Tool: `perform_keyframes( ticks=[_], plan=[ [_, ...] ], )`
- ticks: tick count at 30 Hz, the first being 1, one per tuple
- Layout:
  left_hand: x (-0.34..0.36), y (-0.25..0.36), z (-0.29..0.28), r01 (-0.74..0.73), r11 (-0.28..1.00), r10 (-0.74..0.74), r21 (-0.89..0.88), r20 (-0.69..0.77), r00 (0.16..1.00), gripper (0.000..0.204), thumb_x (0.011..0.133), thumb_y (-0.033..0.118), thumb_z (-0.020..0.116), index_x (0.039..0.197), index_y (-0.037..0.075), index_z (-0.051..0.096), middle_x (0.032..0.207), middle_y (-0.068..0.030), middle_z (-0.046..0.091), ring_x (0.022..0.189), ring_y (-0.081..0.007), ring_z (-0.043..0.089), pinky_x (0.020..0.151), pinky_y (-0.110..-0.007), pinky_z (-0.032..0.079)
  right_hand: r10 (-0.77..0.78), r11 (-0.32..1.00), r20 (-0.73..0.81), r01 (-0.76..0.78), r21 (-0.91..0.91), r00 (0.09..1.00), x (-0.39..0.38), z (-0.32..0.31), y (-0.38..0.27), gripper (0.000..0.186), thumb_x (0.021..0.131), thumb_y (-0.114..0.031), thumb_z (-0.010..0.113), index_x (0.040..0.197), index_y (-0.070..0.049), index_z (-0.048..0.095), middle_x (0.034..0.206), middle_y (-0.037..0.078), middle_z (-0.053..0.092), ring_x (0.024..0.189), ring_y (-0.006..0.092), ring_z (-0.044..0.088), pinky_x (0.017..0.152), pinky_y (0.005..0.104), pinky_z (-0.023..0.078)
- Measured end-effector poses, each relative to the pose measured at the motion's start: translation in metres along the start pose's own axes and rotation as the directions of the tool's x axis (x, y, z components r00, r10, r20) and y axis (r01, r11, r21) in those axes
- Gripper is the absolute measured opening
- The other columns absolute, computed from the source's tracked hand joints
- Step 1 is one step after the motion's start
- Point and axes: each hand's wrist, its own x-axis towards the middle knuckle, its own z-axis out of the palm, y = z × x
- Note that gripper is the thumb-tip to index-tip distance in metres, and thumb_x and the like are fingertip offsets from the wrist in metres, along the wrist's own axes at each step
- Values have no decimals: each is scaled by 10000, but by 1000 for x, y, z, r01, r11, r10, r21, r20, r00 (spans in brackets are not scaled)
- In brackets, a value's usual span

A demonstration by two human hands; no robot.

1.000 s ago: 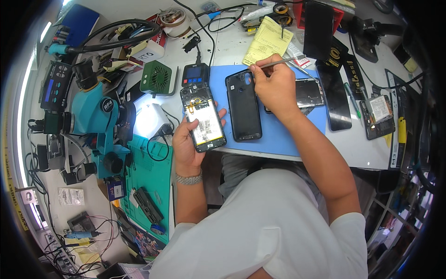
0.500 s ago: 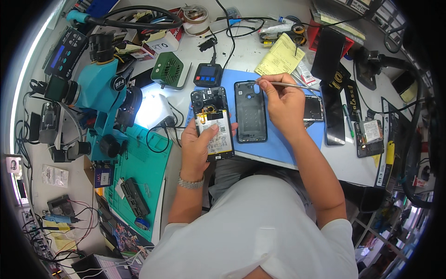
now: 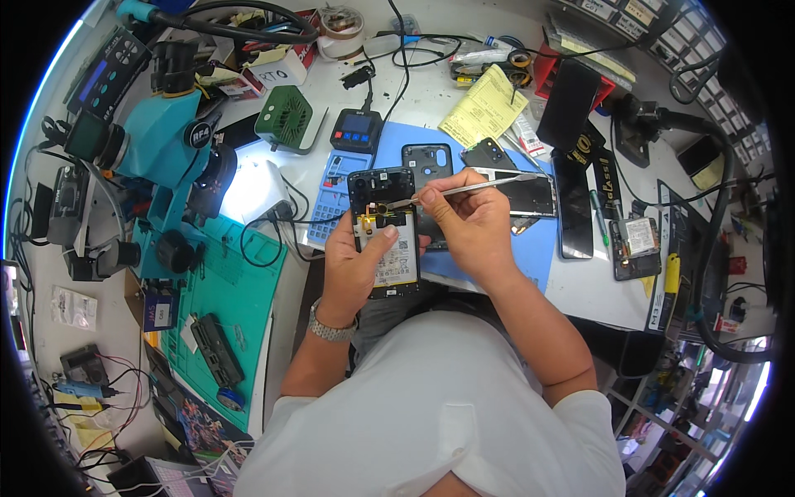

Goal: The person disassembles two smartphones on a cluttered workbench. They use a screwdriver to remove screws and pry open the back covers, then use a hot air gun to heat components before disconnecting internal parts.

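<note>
My left hand (image 3: 351,263) is wrapped round an opened smartphone (image 3: 396,258), its thumb on the white battery. Black inner parts and a yellowish flex cable (image 3: 370,217) show above the battery. Pinched in my right hand (image 3: 474,222) is a slim metal pry tool (image 3: 484,186). Its left tip reaches the phone's inside near the flex cable; whether it touches is too small to tell. Behind the phone and my right hand lies a black phone back cover (image 3: 426,157), partly hidden, on the blue mat (image 3: 530,257).
A teal microscope (image 3: 166,141) and a lit white lamp (image 3: 252,192) stand left, above a green mat (image 3: 236,290). Several phones, one a dark phone (image 3: 573,207), lie right. A small screen device (image 3: 356,130), a green box-shaped device (image 3: 286,116) and yellow paper (image 3: 483,108) sit farther back.
My right hand has moved left and down with the pry tool, from over the back cover to the opened phone. My left hand still holds the phone. The whole view has shifted slightly.
</note>
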Motion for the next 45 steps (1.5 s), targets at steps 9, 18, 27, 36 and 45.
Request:
perform_keyframes(
  ticks=[9, 18, 27, 36, 45],
  plan=[
    [1, -2, 3, -41, 991, 47, 128, -46, 998, 271, 1093, 106, 600, 1341, -2, 577, 1188, -182, 759, 922, -291, 806, 791, -397, 689, 131, 988, 106, -139, 71, 986, -4, 3, -5, 163, 1019, -106, 762, 1090, -6, 655, 1028, 105, 780, 904, 135, 736, 647, 274, 605],
    [6, -3, 0, 100, 989, -108, -111, -65, 992, 397, 1167, 360, 470, 1287, 6, 604, 1109, -219, 768, 866, -341, 808, 737, -432, 701, -398, 912, 142, 408, -42, 906, -16, -19, 14, 133, 961, 161, 652, 1009, 41, 683, 1081, 192, 764, 904, 181, 731, 719, 311, 629],
    [-1, -1, 7, 93, 952, -84, -293, 42, 996, 336, 1146, 251, 480, 1342, -6, 571, 1126, -246, 757, 914, -370, 802, 808, -460, 696, -462, 884, 153, 467, -2, 874, -18, -19, 17, 246, 951, 200, 606, 1061, 14, 723, 1129, 231, 760, 888, 205, 745, 717, 330, 641],
    [0, -4, 4, 142, 973, -150, -183, -34, 988, 283, 1139, 236, 528, 1290, 7, 596, 1065, -214, 769, 827, -317, 802, 727, -417, 693, -377, 918, 80, 361, 166, 923, -27, -12, 14, 182, 954, 167, 657, 1041, 16, 711, 1049, 171, 773, 870, 194, 736, 749, 302, 619],
    [-2, 1, 7, 173, 956, -172, -235, 24, 985, 261, 1100, 162, 577, 1304, -1, 590, 1106, -214, 764, 883, -299, 805, 767, -418, 689, -515, 855, -22, 516, 47, 857, -22, -10, 18, 194, 930, 168, 690, 1012, -7, 687, 1030, 152, 771, 919, 225, 727, 816, 335, 597]
  ],
)
